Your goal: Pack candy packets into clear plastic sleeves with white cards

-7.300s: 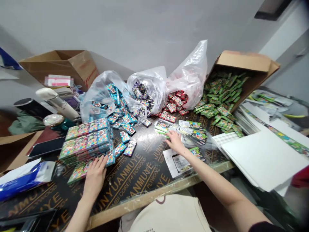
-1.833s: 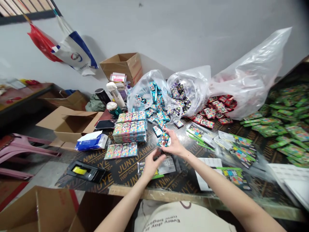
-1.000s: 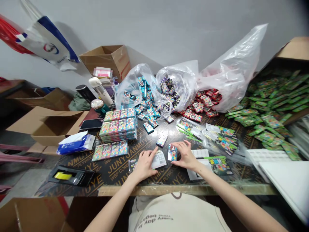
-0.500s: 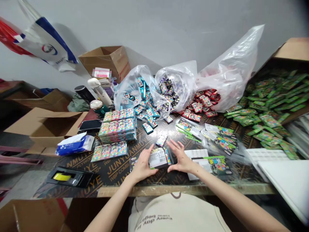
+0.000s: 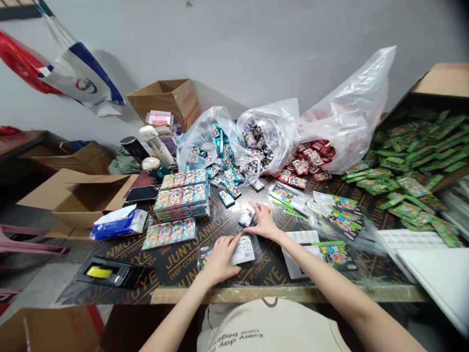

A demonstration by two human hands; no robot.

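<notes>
My left hand (image 5: 220,260) lies on a clear plastic packet with a white barcode label (image 5: 244,251), its fingertips reaching the label. My right hand (image 5: 264,223) rests open on the dark plywood table top (image 5: 183,266), fingers spread. Just left of those fingers lies a small teal card pack (image 5: 246,216), and they seem to touch its edge. A low stack of colourful boxed packs (image 5: 168,233) sits to the left of my left hand. Behind it rises a taller stack of the same boxes (image 5: 181,195).
Clear bags spill teal (image 5: 220,171), purple (image 5: 254,139) and red packs (image 5: 304,164) along the back. Green packs fill a tilted cardboard box (image 5: 414,156) at right. White boards (image 5: 428,264) lie beyond. A tissue packet (image 5: 119,224) and a black tray (image 5: 110,272) sit at left.
My right hand has left the side of the barcode packet and moved up beside the small teal pack. My left hand now lies flatter on the packet, which has shifted slightly.
</notes>
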